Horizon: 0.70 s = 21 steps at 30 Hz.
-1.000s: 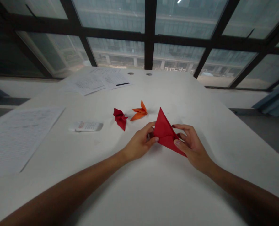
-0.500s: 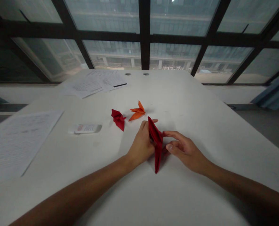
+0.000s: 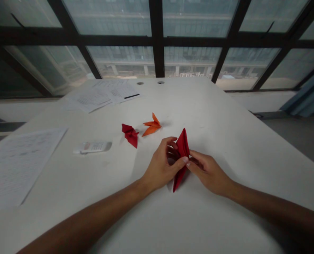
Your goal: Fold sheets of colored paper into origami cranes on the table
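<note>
Reference item: a folded red paper, standing tall and narrow with a slight lean to the right at its top, over the white surface; it is located between the two hands, its upper point rising beyond the fingertips and its lower point extending nearer the wearer; whether that lower point touches the surface cannot be determined.

Left hand: on the left side of the red paper, fingers curled, thumb laid across the near face, pinching the paper; right hand: on the right side of the red paper, thumb and fingers pinching its right edge, thumb tip just beside the left thumb.

Left of the red paper and farther off: an orange folded piece; left of the red paper also, a small red folded piece, then a white packet; farthest left of it, a printed sheet.
</note>
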Tool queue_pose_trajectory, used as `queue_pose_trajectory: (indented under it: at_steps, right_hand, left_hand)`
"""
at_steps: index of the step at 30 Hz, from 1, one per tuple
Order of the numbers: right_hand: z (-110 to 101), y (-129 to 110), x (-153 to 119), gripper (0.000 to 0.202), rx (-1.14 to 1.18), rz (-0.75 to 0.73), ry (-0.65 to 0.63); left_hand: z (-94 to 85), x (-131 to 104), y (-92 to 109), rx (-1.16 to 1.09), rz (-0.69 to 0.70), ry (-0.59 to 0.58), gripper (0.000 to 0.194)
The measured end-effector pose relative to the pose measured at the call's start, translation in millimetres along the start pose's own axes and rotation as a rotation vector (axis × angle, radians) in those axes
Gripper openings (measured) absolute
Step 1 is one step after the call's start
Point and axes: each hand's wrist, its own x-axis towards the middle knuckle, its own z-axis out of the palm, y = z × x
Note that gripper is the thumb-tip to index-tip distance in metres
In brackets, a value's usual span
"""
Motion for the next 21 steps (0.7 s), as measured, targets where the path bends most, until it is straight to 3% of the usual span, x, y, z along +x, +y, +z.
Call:
queue_pose_trajectory:
  at_steps: [9, 21]
  right_hand:
    - [2.3, -2.9, -0.8, 0.034, -0.04, -0.044, -0.018]
    - [0.2, 5.1, -1.5, 0.036, -0.037, 0.034, 0.056]
  left_hand:
    - [1.2, 0.4, 5.0, 0.023, 0.019, 0.014, 0.035]
    - [-3.9, 0.7, 0.1, 0.051, 0.081, -0.008, 0.036]
